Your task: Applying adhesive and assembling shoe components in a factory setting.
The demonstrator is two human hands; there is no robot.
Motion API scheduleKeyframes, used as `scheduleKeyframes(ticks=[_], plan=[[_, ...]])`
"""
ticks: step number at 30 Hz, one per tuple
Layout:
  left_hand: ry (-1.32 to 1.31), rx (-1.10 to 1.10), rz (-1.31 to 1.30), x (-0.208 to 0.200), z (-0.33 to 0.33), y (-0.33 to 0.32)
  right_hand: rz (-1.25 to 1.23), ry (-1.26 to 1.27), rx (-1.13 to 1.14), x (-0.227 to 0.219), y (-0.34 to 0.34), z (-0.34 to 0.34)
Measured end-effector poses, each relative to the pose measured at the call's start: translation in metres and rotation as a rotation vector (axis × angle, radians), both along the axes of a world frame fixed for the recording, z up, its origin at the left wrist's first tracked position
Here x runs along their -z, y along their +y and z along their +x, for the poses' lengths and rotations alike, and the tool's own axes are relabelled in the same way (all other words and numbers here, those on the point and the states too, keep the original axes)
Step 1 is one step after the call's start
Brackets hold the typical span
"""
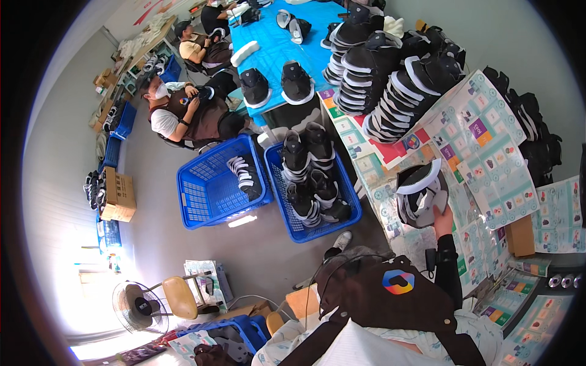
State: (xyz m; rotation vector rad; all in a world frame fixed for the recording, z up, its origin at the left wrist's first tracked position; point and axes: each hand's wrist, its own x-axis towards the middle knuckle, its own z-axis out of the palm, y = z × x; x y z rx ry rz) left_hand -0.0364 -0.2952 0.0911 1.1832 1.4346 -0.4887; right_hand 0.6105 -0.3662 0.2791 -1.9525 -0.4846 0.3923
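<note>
White cloth point(366, 351) sits closest to me at the bottom, overlapping my dark brown apron point(360, 299), which carries a multicoloured emblem. Past it, my right hand point(441, 221) is closed round the near right edge of a shoe piece point(420, 198), thumb showing. Of my left hand nothing shows, so I can't tell how it stands.

What I hold is rounded and hollow: black sides, a smooth white curved band, a grey part by my fingers. The white band is at the far end, the grey end toward me; its long axis seems to run away from me, though the curved form makes that hard to judge. It is over the desk point(386, 210), near the left edge; whether it touches the surface, I can't tell.

Glossy printed sheets cover the desk, and leaning stacks of black-and-white pieces point(403, 91) crowd its far end. Off its left edge, two blue plastic baskets point(201, 210) holding more footwear stand on a grey floor point(155, 213). Beyond is a table under blue sheeting point(274, 52), with seated co-workers point(198, 116) along its left side.
</note>
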Motion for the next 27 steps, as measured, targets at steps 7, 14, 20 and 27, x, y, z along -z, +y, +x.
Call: scheduleKeyframes(ticks=[7, 14, 20, 27], plan=[[-0.009, 0.012, 0.013, -0.005, -0.002, -0.007, -0.033, 0.026, -0.027, 0.006, -0.014, 0.007], [0.087, -0.022, 0.006, 0.000, -0.047, -0.044, 0.061, 0.224, -0.026, 0.022, 0.003, -0.012], [0.315, 0.580, 0.320, 0.019, -0.064, 0.015, 0.184, 0.643, 0.047, 0.020, 0.017, -0.042], [-0.524, 0.095, 0.655, -0.202, 0.283, 0.103, 0.279, 0.902, 0.043, 0.031, 0.010, -0.092]])
